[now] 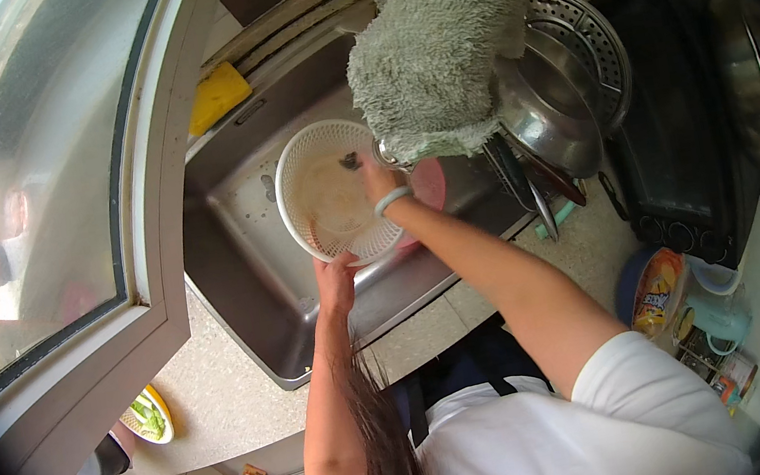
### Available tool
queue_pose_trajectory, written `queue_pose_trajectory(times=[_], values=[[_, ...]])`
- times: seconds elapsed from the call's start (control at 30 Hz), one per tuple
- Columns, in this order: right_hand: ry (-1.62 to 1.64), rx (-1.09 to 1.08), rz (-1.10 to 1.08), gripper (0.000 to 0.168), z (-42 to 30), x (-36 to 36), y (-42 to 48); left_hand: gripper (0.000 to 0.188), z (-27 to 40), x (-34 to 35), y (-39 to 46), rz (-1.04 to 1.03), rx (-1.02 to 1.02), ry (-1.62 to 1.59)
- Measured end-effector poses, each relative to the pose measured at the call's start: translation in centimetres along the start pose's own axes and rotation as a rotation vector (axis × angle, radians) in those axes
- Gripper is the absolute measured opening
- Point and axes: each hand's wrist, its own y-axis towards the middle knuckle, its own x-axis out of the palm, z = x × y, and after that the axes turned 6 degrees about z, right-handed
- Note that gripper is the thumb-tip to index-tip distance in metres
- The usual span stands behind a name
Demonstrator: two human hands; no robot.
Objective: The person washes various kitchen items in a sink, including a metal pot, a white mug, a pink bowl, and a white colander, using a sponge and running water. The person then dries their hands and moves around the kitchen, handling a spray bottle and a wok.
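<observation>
A white plastic colander is held tilted over the stainless steel sink. My left hand grips its near rim. Inside its right side is my right hand, blurred, with a pale bangle on the wrist; its fingertips are partly hidden and whether they hold anything cannot be told. A small dark piece lies or hangs beside those fingers. Under the colander's right side shows a pink basin. The faucet tip pokes out from below a grey-green fluffy cloth, close to my right hand.
An open window frame juts in at the left. Metal pots and utensils crowd the sink's right side, beside a black oven. A yellow sponge sits on the back rim. A bowl of green vegetables stands lower left.
</observation>
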Motion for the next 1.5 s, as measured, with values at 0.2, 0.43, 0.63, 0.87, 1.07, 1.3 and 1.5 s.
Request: queue_pose_trajectory(times=[0.2,0.43,0.63,0.87,1.07,1.3,1.5], values=[[0.288,-0.329,-0.48,0.011,-2.4,-2.5,-5.6,0.054,-1.2,-4.4,3.3,-0.031,-0.056,0.157],[-0.308,0.02,0.055,0.022,2.8,-7.0,-1.5,0.056,-2.0,-1.8,5.9,-0.019,-0.127,0.503],[-0.438,0.182,-0.029,0.034,7.4,-3.9,-1.3,0.054,-6.6,-0.3,8.6,0.377,0.287,1.297],[-0.145,-0.256,-0.37,0.026,4.6,0.8,-2.7,0.029,-16.2,-7.3,16.6,0.381,0.583,1.016],[-0.379,-0.421,-0.38,0.025,11.9,-3.4,-1.5,0.023,-8.7,-3.6,12.4,0.23,-0.055,0.539],[0.326,0.465,0.081,0.025,5.6,3.4,1.0,0.03,-5.2,0.3,6.0,0.054,-0.14,0.305],[0.392,-0.311,-0.201,0.025,-8.3,0.6,-3.8,0.029,-3.0,-2.8,5.6,0.118,0.078,0.447]])
